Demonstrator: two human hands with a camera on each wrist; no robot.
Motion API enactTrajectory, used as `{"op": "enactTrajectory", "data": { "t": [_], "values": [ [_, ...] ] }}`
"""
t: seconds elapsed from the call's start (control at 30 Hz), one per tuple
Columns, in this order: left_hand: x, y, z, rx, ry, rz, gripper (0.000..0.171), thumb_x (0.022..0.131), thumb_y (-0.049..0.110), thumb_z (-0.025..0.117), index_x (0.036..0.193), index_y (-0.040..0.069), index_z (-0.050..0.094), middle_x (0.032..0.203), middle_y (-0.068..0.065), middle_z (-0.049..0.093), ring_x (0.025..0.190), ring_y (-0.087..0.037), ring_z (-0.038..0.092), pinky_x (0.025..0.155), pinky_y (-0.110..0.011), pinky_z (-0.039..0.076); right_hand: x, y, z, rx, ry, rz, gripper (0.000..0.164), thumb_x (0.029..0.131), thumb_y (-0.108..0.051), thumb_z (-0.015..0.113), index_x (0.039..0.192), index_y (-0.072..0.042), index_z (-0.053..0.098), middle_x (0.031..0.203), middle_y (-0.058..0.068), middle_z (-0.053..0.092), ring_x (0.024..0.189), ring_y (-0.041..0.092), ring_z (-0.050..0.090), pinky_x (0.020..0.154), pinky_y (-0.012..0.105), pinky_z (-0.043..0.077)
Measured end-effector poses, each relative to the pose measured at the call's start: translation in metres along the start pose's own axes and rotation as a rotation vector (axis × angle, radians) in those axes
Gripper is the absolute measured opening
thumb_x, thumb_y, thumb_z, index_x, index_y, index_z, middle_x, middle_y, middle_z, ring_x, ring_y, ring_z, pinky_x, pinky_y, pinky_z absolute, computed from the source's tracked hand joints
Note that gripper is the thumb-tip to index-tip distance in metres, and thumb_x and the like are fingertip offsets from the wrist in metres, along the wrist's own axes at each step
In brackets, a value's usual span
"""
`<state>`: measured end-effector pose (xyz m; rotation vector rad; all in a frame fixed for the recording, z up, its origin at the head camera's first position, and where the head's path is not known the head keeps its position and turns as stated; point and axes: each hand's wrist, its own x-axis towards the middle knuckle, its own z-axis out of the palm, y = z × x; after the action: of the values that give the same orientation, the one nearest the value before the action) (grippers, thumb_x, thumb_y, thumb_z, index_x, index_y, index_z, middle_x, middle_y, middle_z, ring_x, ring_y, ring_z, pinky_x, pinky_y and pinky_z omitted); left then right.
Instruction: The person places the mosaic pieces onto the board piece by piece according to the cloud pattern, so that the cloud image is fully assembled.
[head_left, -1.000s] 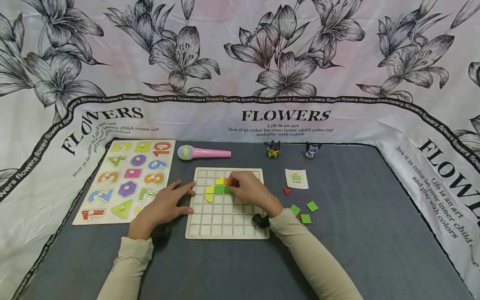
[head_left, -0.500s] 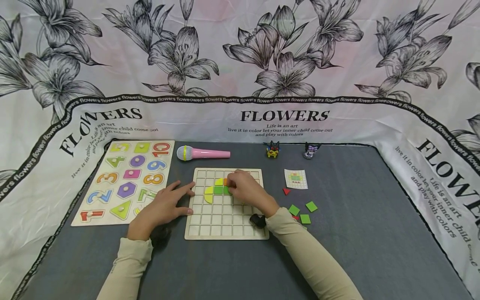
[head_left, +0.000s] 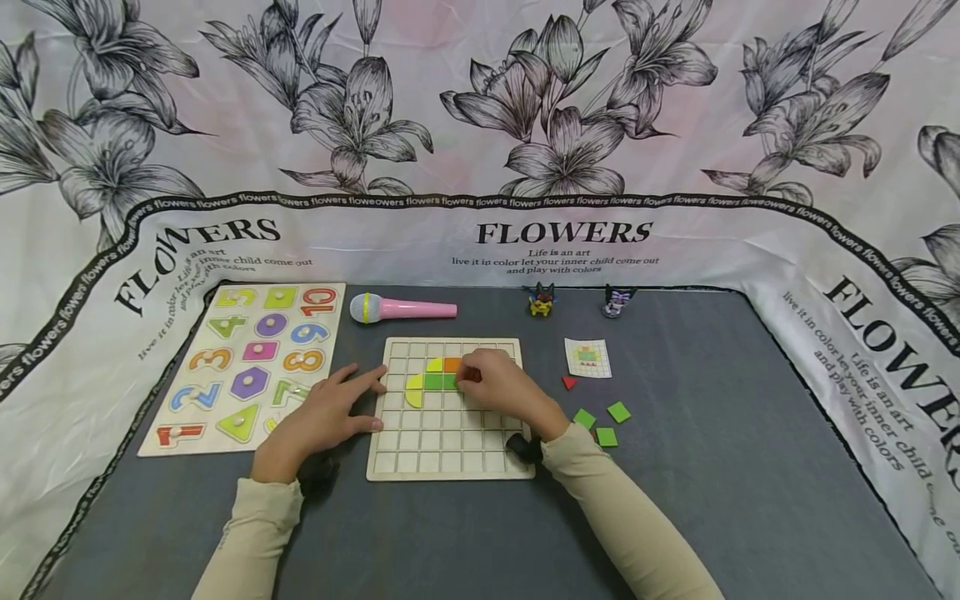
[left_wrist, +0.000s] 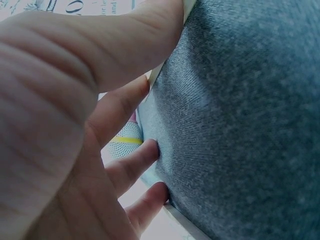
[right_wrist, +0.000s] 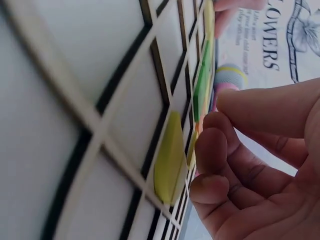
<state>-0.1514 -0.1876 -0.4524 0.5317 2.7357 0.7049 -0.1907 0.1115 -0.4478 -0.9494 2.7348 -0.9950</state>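
Note:
My left hand (head_left: 318, 421) rests on the left edge of a pale wooden grid board (head_left: 450, 465), its fingers spread. Over the board's upper middle, my right hand (head_left: 504, 387) has curled fingers, with the tips beside the right end of the green tiles (head_left: 441, 382). Whether a tile sits between those fingertips is hidden. Above the green tiles lies an orange tile (head_left: 452, 364), with a yellow rounded tile (head_left: 434, 365) to its left. Another yellow rounded tile (head_left: 413, 399) lies lower left. The right wrist view shows a yellow tile (right_wrist: 171, 160) in a cell near the right fingers.
Loose green squares (head_left: 606, 437) and a red triangle (head_left: 569, 382) lie right of the board, below a small pattern card (head_left: 588, 358). A number puzzle board (head_left: 258, 329) is at left. Behind stand a pink toy microphone (head_left: 405, 308) and two small figurines (head_left: 541, 300).
My right hand has shifted slightly down, uncovering more of the orange tile. The red piece beside the loose green squares is now covered by my sleeve. My left hand keeps its place.

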Motion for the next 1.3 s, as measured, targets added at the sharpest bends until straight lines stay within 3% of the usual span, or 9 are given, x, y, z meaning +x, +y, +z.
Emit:
{"op": "enactTrajectory", "data": {
  "t": [0.27,0.57,1.1,1.3],
  "values": [
    [-0.002,-0.003,0.001,-0.018,0.018,0.025,0.081,0.096,0.028,0.084,0.163,0.006,0.044,0.145,-0.01,0.066,0.155,-0.054,0.024,0.118,-0.078,0.021,-0.022,0.008,-0.01,0.087,0.04,0.043,0.006,0.099,-0.005,0.073,0.099,-0.005,0.079,0.089,-0.003,0.069,0.078,0.011,0.059,0.072,0.031,0.053],
    [-0.004,-0.004,0.002,-0.018,0.037,0.047,0.08,0.096,0.026,0.084,0.162,0.005,0.045,0.144,-0.01,0.066,0.154,-0.055,0.025,0.117,-0.078,0.021,-0.057,0.022,-0.026,0.143,0.123,0.028,0.006,0.099,-0.003,0.073,0.103,-0.003,0.077,0.097,0.001,0.071,0.082,0.014,0.064,0.073,0.035,0.056],
    [-0.001,-0.004,0.001,-0.012,0.019,0.034,0.081,0.096,0.027,0.083,0.163,0.005,0.043,0.145,-0.011,0.066,0.155,-0.055,0.024,0.118,-0.079,0.02,-0.118,0.053,-0.061,0.03,0.177,0.117,0.01,0.096,-0.002,0.079,0.105,-0.006,0.078,0.098,-0.002,0.071,0.082,0.015,0.063,0.071,0.035,0.053],
    [-0.001,-0.001,0.0,-0.02,0.017,0.034,0.079,0.097,0.026,0.083,0.162,0.005,0.044,0.147,-0.014,0.064,0.154,-0.055,0.024,0.118,-0.078,0.021,-0.136,0.061,-0.072,-0.004,0.139,0.171,0.017,0.092,-0.004,0.084,0.107,-0.005,0.078,0.102,0.002,0.073,0.09,0.02,0.066,0.079,0.044,0.056]
  ]
}}
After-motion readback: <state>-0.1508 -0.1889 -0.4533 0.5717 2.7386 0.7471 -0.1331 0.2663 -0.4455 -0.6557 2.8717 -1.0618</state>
